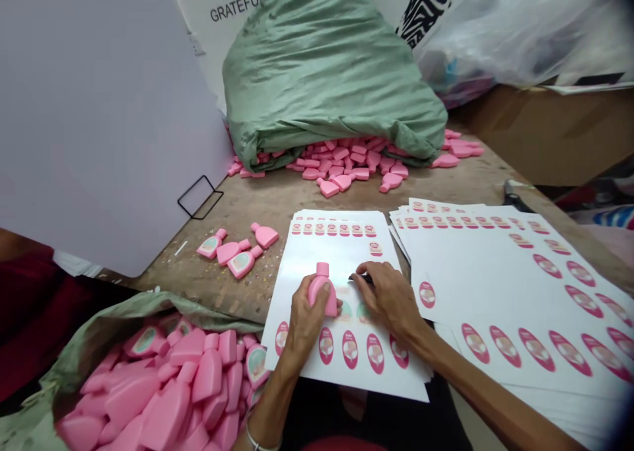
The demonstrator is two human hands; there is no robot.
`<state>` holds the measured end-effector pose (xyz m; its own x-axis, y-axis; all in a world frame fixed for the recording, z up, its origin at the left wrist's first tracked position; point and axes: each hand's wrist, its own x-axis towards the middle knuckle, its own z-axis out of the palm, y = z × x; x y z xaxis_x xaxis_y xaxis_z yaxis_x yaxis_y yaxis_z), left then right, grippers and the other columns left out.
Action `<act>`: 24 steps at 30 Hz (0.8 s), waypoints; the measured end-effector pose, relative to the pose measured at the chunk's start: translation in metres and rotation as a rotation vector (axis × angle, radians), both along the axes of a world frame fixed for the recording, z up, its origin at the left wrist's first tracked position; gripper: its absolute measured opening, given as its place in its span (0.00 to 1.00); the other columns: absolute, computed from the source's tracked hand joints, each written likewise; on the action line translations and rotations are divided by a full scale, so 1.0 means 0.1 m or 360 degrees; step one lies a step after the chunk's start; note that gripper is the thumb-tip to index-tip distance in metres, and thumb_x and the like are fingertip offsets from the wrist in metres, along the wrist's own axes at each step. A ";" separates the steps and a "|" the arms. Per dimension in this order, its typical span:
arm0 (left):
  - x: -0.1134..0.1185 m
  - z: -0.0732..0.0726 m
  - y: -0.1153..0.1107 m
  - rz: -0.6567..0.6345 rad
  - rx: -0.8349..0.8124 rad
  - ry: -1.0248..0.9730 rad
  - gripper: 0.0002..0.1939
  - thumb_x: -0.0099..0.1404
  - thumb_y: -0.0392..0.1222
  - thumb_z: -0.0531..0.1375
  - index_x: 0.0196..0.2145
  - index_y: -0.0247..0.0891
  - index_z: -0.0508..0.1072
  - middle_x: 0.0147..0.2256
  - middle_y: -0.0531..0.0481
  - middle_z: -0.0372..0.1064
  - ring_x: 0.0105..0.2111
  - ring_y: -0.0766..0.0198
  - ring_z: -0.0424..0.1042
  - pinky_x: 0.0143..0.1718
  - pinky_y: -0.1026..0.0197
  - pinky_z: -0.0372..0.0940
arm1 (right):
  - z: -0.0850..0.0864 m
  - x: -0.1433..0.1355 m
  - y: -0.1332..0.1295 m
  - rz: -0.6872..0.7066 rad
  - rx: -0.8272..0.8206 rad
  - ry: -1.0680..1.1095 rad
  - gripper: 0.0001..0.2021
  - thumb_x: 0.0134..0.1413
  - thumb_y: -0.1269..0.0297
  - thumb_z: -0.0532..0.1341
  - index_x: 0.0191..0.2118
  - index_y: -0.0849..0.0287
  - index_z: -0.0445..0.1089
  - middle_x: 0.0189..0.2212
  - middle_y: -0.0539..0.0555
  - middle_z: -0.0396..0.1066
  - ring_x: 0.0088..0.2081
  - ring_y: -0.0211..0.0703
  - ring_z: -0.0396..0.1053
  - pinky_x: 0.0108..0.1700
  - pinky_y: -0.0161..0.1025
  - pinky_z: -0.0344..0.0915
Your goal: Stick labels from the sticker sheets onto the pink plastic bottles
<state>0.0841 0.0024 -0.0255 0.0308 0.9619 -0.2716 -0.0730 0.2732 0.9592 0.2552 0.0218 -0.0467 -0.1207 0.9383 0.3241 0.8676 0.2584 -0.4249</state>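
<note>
My left hand is closed around a small pink plastic bottle, its cap end pointing away from me. The side of the bottle facing up looks plain pink. In my right hand is a thin black pointed tool, gripped between the fingers; most of it is hidden, so its kind cannot be told. Both hands are over a white sticker sheet with rows of small pink labels, oval pink labels and pale green labels partly covered by my right hand.
Pink bottles, some labelled, lie on the wooden table at left. An open sack of bottles stands at lower left. A big green sack spills bottles at the back. More sticker sheets lie right, near a cardboard box.
</note>
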 end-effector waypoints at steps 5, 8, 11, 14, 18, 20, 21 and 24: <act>0.01 -0.04 0.00 -0.0106 0.0029 0.0022 0.22 0.61 0.54 0.56 0.46 0.36 0.65 0.28 0.48 0.71 0.30 0.58 0.76 0.32 0.59 0.70 | -0.06 -0.06 0.01 -0.0021 0.0166 -0.0290 0.10 0.61 0.63 0.51 0.33 0.58 0.67 0.29 0.55 0.68 0.34 0.45 0.61 0.37 0.41 0.51; 0.00 -0.04 0.01 -0.0096 0.0022 0.0024 0.21 0.62 0.54 0.56 0.45 0.36 0.65 0.30 0.47 0.71 0.30 0.58 0.76 0.31 0.60 0.70 | -0.04 -0.06 0.02 -0.0005 0.0150 -0.0279 0.10 0.61 0.63 0.52 0.32 0.58 0.66 0.28 0.54 0.68 0.33 0.44 0.61 0.37 0.41 0.51; 0.00 -0.03 0.01 -0.0099 0.0020 0.0066 0.20 0.63 0.54 0.55 0.45 0.36 0.65 0.29 0.48 0.70 0.28 0.59 0.76 0.30 0.60 0.70 | -0.02 -0.04 0.02 0.0063 0.0061 -0.0122 0.09 0.60 0.62 0.53 0.30 0.58 0.66 0.27 0.53 0.68 0.31 0.42 0.60 0.36 0.40 0.51; 0.00 -0.02 0.01 -0.0123 0.0032 0.0096 0.20 0.63 0.53 0.54 0.45 0.35 0.65 0.28 0.48 0.70 0.27 0.60 0.75 0.30 0.61 0.69 | -0.03 -0.03 0.02 0.0077 0.0025 -0.0020 0.09 0.59 0.62 0.54 0.30 0.57 0.66 0.26 0.52 0.68 0.31 0.42 0.61 0.36 0.39 0.52; -0.01 -0.02 0.01 -0.0140 0.0050 0.0087 0.20 0.63 0.54 0.54 0.46 0.35 0.65 0.27 0.48 0.71 0.27 0.60 0.75 0.30 0.61 0.69 | -0.05 -0.03 0.01 -0.0008 0.0107 -0.0093 0.09 0.60 0.63 0.53 0.32 0.58 0.67 0.28 0.54 0.69 0.34 0.44 0.61 0.38 0.41 0.52; -0.01 -0.03 0.01 -0.0135 0.0058 0.0084 0.21 0.63 0.54 0.54 0.45 0.35 0.65 0.26 0.49 0.71 0.26 0.61 0.75 0.30 0.61 0.69 | -0.05 -0.03 0.01 0.0004 0.0102 -0.0131 0.10 0.60 0.63 0.53 0.31 0.58 0.67 0.28 0.54 0.68 0.34 0.44 0.61 0.38 0.41 0.52; -0.01 -0.03 0.02 -0.0128 0.0062 0.0077 0.20 0.63 0.54 0.54 0.45 0.35 0.65 0.26 0.49 0.71 0.26 0.61 0.75 0.29 0.61 0.69 | -0.05 -0.03 0.01 0.0018 0.0087 -0.0130 0.10 0.60 0.63 0.53 0.31 0.58 0.67 0.27 0.54 0.68 0.33 0.44 0.61 0.38 0.41 0.51; 0.00 -0.03 0.02 -0.0118 0.0061 0.0073 0.20 0.63 0.54 0.54 0.44 0.36 0.66 0.27 0.49 0.71 0.25 0.61 0.75 0.29 0.62 0.68 | -0.03 -0.04 0.02 0.0022 0.0026 -0.0056 0.09 0.59 0.63 0.54 0.29 0.58 0.66 0.26 0.52 0.68 0.31 0.42 0.61 0.37 0.40 0.51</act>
<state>0.0839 0.0045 -0.0280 0.0905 0.9671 -0.2376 -0.0098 0.2394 0.9709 0.2515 0.0240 -0.0494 -0.1452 0.9311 0.3346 0.8783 0.2770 -0.3898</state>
